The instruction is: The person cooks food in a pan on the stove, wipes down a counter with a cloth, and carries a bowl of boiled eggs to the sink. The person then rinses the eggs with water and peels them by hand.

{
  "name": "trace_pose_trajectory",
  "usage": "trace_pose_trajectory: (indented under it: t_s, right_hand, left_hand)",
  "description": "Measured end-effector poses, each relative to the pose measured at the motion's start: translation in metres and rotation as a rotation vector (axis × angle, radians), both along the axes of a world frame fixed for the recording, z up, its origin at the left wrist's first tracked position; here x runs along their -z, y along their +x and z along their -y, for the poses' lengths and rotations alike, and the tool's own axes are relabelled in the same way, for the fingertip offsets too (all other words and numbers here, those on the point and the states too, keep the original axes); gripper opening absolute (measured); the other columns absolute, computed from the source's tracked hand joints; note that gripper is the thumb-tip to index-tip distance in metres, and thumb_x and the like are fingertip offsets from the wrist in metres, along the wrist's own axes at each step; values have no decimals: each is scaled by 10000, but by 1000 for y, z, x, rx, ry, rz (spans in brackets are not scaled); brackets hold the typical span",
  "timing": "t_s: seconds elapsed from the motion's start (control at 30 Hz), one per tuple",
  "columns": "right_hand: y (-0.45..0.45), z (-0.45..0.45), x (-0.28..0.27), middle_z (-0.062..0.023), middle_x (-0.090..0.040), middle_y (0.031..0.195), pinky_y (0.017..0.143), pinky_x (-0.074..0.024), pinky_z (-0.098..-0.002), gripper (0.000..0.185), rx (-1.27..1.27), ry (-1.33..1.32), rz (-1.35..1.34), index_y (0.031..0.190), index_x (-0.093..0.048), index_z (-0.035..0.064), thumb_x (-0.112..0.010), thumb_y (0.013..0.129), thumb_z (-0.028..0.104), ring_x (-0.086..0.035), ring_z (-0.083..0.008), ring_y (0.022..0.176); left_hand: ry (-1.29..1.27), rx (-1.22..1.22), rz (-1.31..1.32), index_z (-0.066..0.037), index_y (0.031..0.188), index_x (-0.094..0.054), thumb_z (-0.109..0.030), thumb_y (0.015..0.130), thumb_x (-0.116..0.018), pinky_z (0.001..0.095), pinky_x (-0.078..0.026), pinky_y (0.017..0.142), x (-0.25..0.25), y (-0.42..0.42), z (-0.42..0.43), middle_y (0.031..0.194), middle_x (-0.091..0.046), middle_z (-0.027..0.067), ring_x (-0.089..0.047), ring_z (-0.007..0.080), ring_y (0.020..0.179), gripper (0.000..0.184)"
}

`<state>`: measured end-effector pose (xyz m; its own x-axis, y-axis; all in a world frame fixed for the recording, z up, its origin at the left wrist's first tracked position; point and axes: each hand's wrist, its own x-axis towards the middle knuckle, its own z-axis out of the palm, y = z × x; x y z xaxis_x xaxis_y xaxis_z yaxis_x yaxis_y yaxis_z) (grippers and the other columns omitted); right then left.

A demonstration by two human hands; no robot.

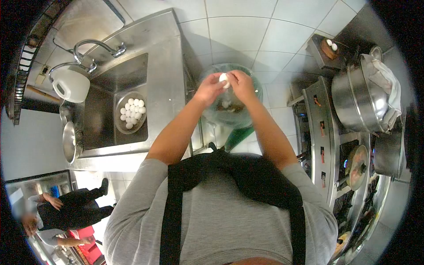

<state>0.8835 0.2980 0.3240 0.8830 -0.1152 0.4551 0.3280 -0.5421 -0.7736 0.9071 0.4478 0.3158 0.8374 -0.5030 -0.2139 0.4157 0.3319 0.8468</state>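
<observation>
A white egg [224, 79] is held between my two hands, over a bin lined with clear plastic [210, 114]. My left hand [210, 89] grips the egg from the left, fingers curled around it. From the right, my right hand [242, 86] has its fingers closed on the same egg. Whether the shell is whole or partly peeled I cannot tell. Pale and brownish scraps [226, 106] lie inside the bin below. To the left, a bowl [120, 123] in the sink holds several white eggs [132, 111].
The steel sink [164, 88] with two faucets [99, 43] and a white jug [73, 86] is on my left. On my right are a stove [322, 145], large pots [353, 95], a lidded pan [357, 168] and lit flames. Another person [73, 205] stands behind at lower left.
</observation>
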Motion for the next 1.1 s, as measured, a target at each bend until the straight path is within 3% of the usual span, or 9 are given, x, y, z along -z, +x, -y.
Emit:
trace_pose_trajectory:
  t_s: [0.07, 0.17, 0.33, 0.53, 0.7, 0.9, 1.0, 1.03, 1.1]
  right_hand:
    - [5, 7, 8, -150, -607, 776, 619, -464, -364, 205, 4, -126, 44, 843, -593, 16, -574, 807, 216, -589, -305, 687]
    - [8, 8, 11, -129, -600, 769, 595, -458, -364, 179, -11, 55, -12, 835, -596, 25, -607, 780, 195, -581, -288, 662]
    - [-4, 2, -1, -118, -557, 711, 566, -451, -361, 123, -27, 76, 43, 775, -578, 31, -626, 755, 143, -563, -285, 635]
    - [-5, -14, 2, -132, -538, 747, 589, -444, -377, 108, 28, 11, 137, 772, -548, 29, -607, 754, 117, -545, -298, 657]
    - [-1, -13, 4, -159, -515, 803, 671, -431, -412, 91, -15, -106, 87, 818, -498, 13, -541, 783, 86, -516, -347, 765]
    - [10, -9, 21, -169, -541, 815, 656, -435, -415, 106, 95, -225, 58, 839, -491, 22, -529, 809, 116, -535, -355, 752]
    - [12, -1, 24, -150, -576, 788, 643, -450, -393, 105, 19, -153, -72, 866, -514, 32, -536, 810, 117, -564, -329, 720]
    - [6, -6, 13, -127, -600, 763, 635, -461, -367, 121, -23, 3, -172, 882, -552, 45, -566, 793, 126, -585, -294, 695]
    - [-8, -19, -12, -130, -606, 781, 649, -464, -350, 136, -60, 9, -95, 870, -589, 48, -600, 771, 141, -595, -272, 718]
  left_hand:
    - [41, 29, 5, -51, 1148, -475, -107, 830, -578, 267, -468, 761, -2, -2, -2, 1019, -564, 50, -567, 162, 899, 339]
    - [20, 74, 1, -31, 1137, -480, -110, 842, -561, 267, -466, 777, -4, -2, -5, 1045, -562, 55, -566, 171, 918, 316]
    - [-30, 53, -31, -27, 1135, -475, -120, 839, -569, 270, -461, 789, -11, -4, -5, 1051, -558, 64, -559, 170, 929, 324]
    - [195, -175, 174, -31, 1107, -466, -87, 777, -644, 272, -461, 765, -1, -7, 2, 1024, -537, 57, -542, 143, 894, 379]
    - [115, -155, 83, -43, 1096, -470, -53, 771, -633, 273, -465, 775, 4, -10, -6, 1027, -532, 44, -537, 151, 913, 364]
    - [60, -80, -27, -36, 1120, -471, -77, 782, -625, 302, -467, 817, 10, -7, -19, 1063, -538, 63, -549, 184, 956, 374]
    - [-21, -50, -84, -22, 1117, -474, -83, 791, -613, 313, -476, 809, 9, -7, -28, 1067, -543, 82, -557, 195, 949, 361]
    - [-4, -68, -63, -20, 1112, -476, -84, 791, -612, 315, -480, 803, 11, -6, -28, 1063, -544, 86, -560, 198, 942, 355]
    - [36, -133, -16, -18, 1102, -479, -88, 792, -608, 318, -488, 791, 21, -4, -26, 1056, -546, 96, -566, 203, 927, 343]
